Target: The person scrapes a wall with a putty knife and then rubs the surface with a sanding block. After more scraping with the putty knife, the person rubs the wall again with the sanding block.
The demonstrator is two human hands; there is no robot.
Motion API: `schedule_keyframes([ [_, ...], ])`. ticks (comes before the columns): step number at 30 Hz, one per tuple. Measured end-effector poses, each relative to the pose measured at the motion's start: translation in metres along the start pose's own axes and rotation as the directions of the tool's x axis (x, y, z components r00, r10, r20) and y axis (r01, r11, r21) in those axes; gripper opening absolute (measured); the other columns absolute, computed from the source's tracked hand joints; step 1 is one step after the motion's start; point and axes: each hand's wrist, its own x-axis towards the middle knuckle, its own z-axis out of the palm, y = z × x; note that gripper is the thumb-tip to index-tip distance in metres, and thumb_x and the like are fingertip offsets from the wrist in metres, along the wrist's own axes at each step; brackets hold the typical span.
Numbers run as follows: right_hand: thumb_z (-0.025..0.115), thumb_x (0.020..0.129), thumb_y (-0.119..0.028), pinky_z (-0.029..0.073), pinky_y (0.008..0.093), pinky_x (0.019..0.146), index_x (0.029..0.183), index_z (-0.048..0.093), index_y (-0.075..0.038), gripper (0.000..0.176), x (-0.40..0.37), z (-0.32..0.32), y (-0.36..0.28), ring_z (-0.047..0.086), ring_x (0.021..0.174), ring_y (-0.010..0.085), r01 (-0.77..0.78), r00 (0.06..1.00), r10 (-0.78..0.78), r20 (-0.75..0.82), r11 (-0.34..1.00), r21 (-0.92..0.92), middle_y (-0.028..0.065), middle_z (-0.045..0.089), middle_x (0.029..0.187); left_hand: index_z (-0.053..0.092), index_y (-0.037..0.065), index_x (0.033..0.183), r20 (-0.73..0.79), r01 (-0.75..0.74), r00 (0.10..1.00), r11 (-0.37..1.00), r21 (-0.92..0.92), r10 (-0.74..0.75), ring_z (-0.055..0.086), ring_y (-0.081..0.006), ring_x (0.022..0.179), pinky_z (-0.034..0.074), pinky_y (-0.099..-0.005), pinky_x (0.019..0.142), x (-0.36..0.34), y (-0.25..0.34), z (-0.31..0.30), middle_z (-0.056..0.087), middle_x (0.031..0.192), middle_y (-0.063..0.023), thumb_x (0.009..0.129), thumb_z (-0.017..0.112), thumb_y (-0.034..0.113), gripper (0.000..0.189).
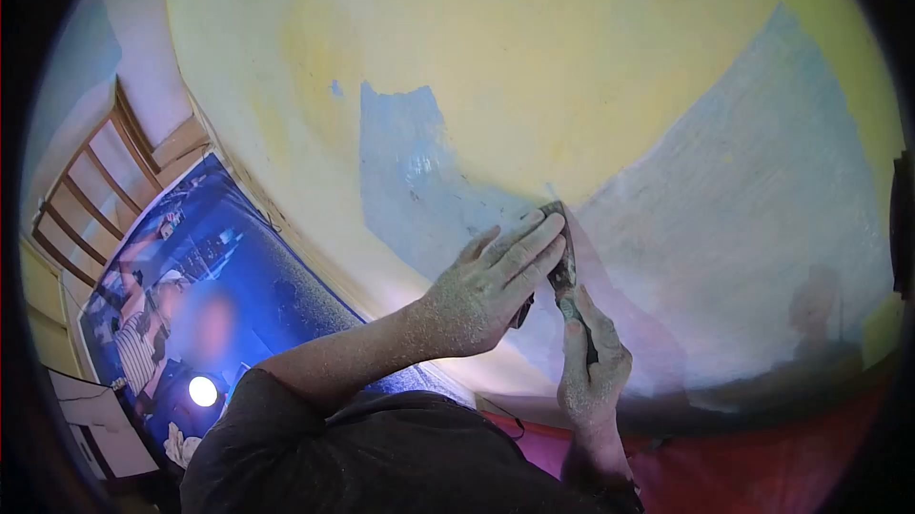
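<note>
A dark putty knife is held against the wall, its blade spotted with pale residue. My right hand wraps its handle from below. Across the blade lies my left hand, fingers stretched flat and pressing it toward the wall, so much of the blade is hidden. White dust coats both hands and the left forearm. Around the blade, the painted wall shows yellow paint above, with a bare bluish-grey patch up to the left and a larger pale grey patch to the right.
A blue printed poster or sheet with pictures of people hangs or lies at the left, sprinkled with dust; a bright round light shows on it. Behind it is a wooden slatted frame. A red surface lies at the lower right.
</note>
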Motion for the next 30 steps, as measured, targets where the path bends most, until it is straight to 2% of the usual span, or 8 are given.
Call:
schedule_keyframes([
  [5, 0.064, 0.110, 0.003, 0.061, 0.0365, 0.100, 0.149, 0.067, 0.005, 0.039, 0.018, 0.008, -0.014, 0.080, 0.117, 0.0241, -0.028, 0.999, 0.028, 0.025, 0.999, -0.024, 0.0261, 0.081, 0.126, 0.048, -0.007, 0.163, -0.087, 0.011, 0.996, 0.999, 0.041, -0.007, 0.043, -0.0479, 0.161, 0.040, -0.0604, 0.128, 0.006, -0.011, -0.004, 0.039, 0.175, -0.0283, 0.089, 0.071, -0.002, 0.077],
  [6, 0.064, 0.110, 0.003, 0.061, 0.0377, 0.101, 0.149, 0.067, 0.005, 0.040, 0.019, 0.010, -0.014, 0.080, 0.118, 0.0254, -0.078, 0.997, 0.078, 0.031, 0.997, 0.005, 0.0260, 0.081, 0.126, 0.047, -0.009, 0.163, -0.077, 0.037, 0.996, 0.999, 0.037, -0.035, 0.042, -0.0483, 0.161, 0.040, -0.0600, 0.128, 0.007, -0.010, -0.008, 0.038, 0.176, -0.0290, 0.089, 0.070, -0.003, 0.077],
  [9, 0.064, 0.110, 0.003, 0.061, 0.0379, 0.100, 0.148, 0.068, 0.005, 0.038, 0.016, 0.012, -0.008, 0.080, 0.117, 0.0264, 0.037, 0.999, -0.037, -0.010, 0.999, 0.014, 0.0266, 0.081, 0.126, 0.047, -0.009, 0.163, -0.070, 0.024, 0.997, 0.999, 0.029, -0.022, 0.042, -0.0483, 0.161, 0.040, -0.0594, 0.128, 0.006, -0.007, -0.007, 0.038, 0.176, -0.0291, 0.090, 0.069, -0.002, 0.076],
  [14, 0.064, 0.110, 0.004, 0.061, 0.0375, 0.101, 0.147, 0.069, 0.004, 0.038, -0.002, -0.001, -0.005, 0.080, 0.119, 0.0285, -0.027, 1.000, 0.027, -0.007, 1.000, -0.006, 0.0269, 0.081, 0.127, 0.045, -0.009, 0.164, 0.022, -0.025, 0.999, 1.000, 0.007, 0.025, 0.040, -0.0479, 0.163, 0.039, -0.0595, 0.128, -0.004, 0.001, 0.005, 0.037, 0.176, -0.0289, 0.091, 0.069, -0.001, 0.078],
  [17, 0.064, 0.109, 0.004, 0.061, 0.0377, 0.101, 0.146, 0.069, 0.005, 0.037, 0.007, 0.004, -0.009, 0.080, 0.118, 0.0295, -0.012, 1.000, 0.012, -0.006, 1.000, 0.003, 0.0269, 0.081, 0.126, 0.044, -0.009, 0.164, -0.067, -0.028, 0.997, 1.000, 0.011, 0.028, 0.041, -0.0479, 0.163, 0.039, -0.0600, 0.128, 0.000, -0.005, 0.001, 0.036, 0.176, -0.0295, 0.091, 0.069, -0.001, 0.078],
  [18, 0.064, 0.109, 0.004, 0.061, 0.0379, 0.101, 0.146, 0.069, 0.006, 0.037, 0.012, 0.006, -0.011, 0.080, 0.118, 0.0297, -0.001, 1.000, 0.001, -0.003, 1.000, 0.011, 0.0269, 0.081, 0.126, 0.045, -0.009, 0.164, -0.030, 0.032, 0.999, 0.999, 0.035, -0.031, 0.041, -0.0479, 0.162, 0.039, -0.0601, 0.127, 0.003, -0.001, -0.006, 0.036, 0.176, -0.0301, 0.091, 0.069, 0.000, 0.077],
  [25, 0.064, 0.111, 0.001, 0.061, 0.0370, 0.099, 0.147, 0.068, 0.006, 0.037, -0.014, -0.002, -0.005, 0.081, 0.115, 0.0286, -0.036, 0.999, 0.036, 0.003, 0.999, -0.029, 0.0269, 0.081, 0.125, 0.046, -0.008, 0.164, 0.036, -0.008, 0.999, 1.000, 0.001, 0.008, 0.041, -0.0471, 0.162, 0.041, -0.0592, 0.126, -0.010, 0.008, 0.005, 0.036, 0.176, -0.0277, 0.091, 0.069, -0.001, 0.077],
  [30, 0.063, 0.112, 0.000, 0.061, 0.0376, 0.099, 0.147, 0.068, 0.007, 0.036, -0.019, 0.001, -0.017, 0.080, 0.117, 0.0289, -0.096, 0.995, 0.096, 0.002, 0.995, 0.020, 0.0281, 0.080, 0.126, 0.045, -0.008, 0.164, -0.003, 0.005, 1.000, 1.000, -0.007, -0.005, 0.041, -0.0457, 0.163, 0.040, -0.0586, 0.127, -0.010, 0.014, -0.001, 0.037, 0.176, -0.0277, 0.092, 0.069, -0.002, 0.077],
])
